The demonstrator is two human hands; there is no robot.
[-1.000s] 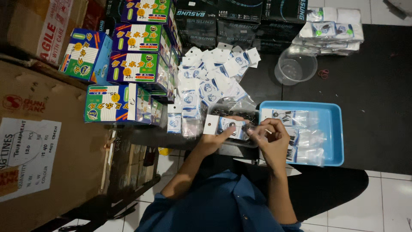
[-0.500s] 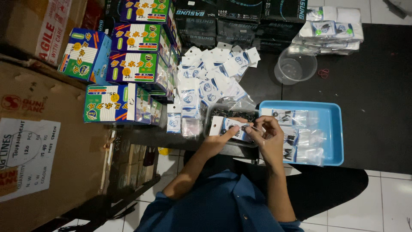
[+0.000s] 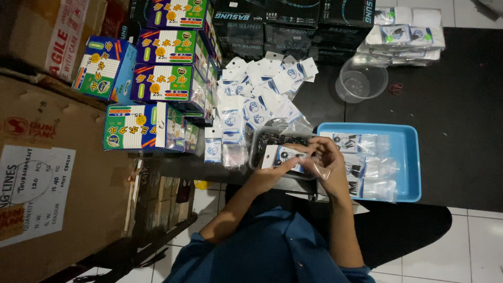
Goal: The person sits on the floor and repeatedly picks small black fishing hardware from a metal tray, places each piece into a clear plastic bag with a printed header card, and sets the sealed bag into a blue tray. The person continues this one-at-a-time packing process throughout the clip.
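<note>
Many filled little bags [image 3: 367, 167] already lie in the blue tray [image 3: 411, 157] at right, while the left hand [image 3: 270, 175] and right hand [image 3: 327, 160] both pinch one small card packet [image 3: 285, 155] mid-frame, over a box of dark bits [image 3: 277, 140] not yet packed.

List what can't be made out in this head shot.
- Small dark parts in the clear tub: too small and blurred to identify.
- Packet held by left hand and right hand: contents covered by fingers.
- Blue tray bags: contents blurred.
</note>
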